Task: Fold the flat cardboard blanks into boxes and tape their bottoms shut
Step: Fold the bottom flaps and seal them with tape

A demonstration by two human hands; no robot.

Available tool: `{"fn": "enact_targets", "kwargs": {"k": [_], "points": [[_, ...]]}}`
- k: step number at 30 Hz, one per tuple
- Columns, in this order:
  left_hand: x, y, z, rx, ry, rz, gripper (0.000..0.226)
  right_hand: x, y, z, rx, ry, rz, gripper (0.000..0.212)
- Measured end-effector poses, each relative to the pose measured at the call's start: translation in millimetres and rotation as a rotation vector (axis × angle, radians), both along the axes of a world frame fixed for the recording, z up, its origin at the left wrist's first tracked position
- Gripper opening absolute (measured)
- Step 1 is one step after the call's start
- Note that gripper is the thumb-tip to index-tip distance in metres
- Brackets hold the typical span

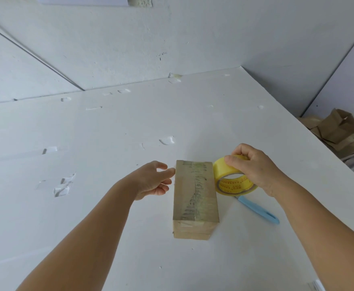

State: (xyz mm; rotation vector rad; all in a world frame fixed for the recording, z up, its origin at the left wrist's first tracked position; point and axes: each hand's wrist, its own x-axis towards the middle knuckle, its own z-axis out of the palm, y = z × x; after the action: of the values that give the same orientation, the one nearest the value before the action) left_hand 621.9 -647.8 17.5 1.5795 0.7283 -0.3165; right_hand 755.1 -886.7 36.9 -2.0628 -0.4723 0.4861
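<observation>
A small brown cardboard box (pixel 195 198) lies on the white table (pixel 109 143), its top face covered with shiny tape over printed lettering. My left hand (pixel 153 178) hovers just left of the box's far end, fingers apart and empty, fingertips nearly touching its edge. My right hand (pixel 253 168) grips a yellow roll of tape (pixel 232 177) held on edge right beside the box's far right corner.
A light blue cutter (pixel 258 210) lies on the table to the right of the box, partly under the tape roll. A heap of brown cardboard blanks (pixel 335 131) sits past the table's right edge. White walls stand close behind.
</observation>
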Motion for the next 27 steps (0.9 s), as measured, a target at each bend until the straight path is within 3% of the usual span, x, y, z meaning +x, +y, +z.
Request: {"fn": "enact_targets", "kwargs": {"k": [3, 6, 8, 11, 15, 16, 18, 19, 20, 21, 23, 27], "points": [[-3.8, -6.0, -2.8, 0.124, -0.007, 0.055, 0.038, -1.8, 2.7, 0.2, 0.005, -0.002, 0.004, 0.022], [-0.6, -21.1, 1.6, 0.115, -0.240, 0.112, 0.018, -4.0, 6.3, 0.4, 0.005, -0.008, 0.018, 0.021], [1.7, -37.5, 7.2, -0.015, -0.308, 0.125, 0.029, -5.1, 8.7, -0.6, 0.005, -0.013, 0.023, 0.022], [2.5, -51.6, 2.4, 0.073, -0.320, 0.095, 0.051, -7.2, 11.3, -3.7, 0.000, -0.010, 0.024, 0.023], [1.6, -49.1, 8.6, -0.007, -0.176, 0.075, 0.058, -6.5, 10.8, -3.0, -0.002, -0.001, 0.027, 0.023], [2.3, -45.9, 10.1, 0.082, -0.125, 0.007, 0.063, -6.1, 9.5, -2.1, -0.004, -0.002, 0.035, 0.024], [8.4, -38.0, 13.8, 0.574, -0.087, -0.168, 0.086, -5.7, 8.3, 0.1, -0.011, -0.005, 0.054, 0.024], [11.8, -37.1, 18.0, 0.827, -0.182, -0.258, 0.088, -5.9, 9.3, 0.8, -0.018, -0.010, 0.065, 0.024], [15.4, -39.5, 23.9, 0.961, -0.326, -0.373, 0.083, -6.1, 11.6, 1.9, -0.027, -0.021, 0.075, 0.024], [20.0, -43.0, 28.1, 0.994, -0.420, -0.511, 0.078, -6.3, 14.1, 3.4, -0.034, -0.035, 0.088, 0.025], [25.4, -54.1, 29.1, 1.019, -0.399, -0.713, 0.075, -5.6, 17.4, 4.5, -0.043, -0.055, 0.125, 0.026], [21.8, -57.1, 14.8, 1.171, -0.302, -0.647, 0.076, -2.3, 9.7, -3.7, 0.063, 0.139, 0.122, 0.031]]}}
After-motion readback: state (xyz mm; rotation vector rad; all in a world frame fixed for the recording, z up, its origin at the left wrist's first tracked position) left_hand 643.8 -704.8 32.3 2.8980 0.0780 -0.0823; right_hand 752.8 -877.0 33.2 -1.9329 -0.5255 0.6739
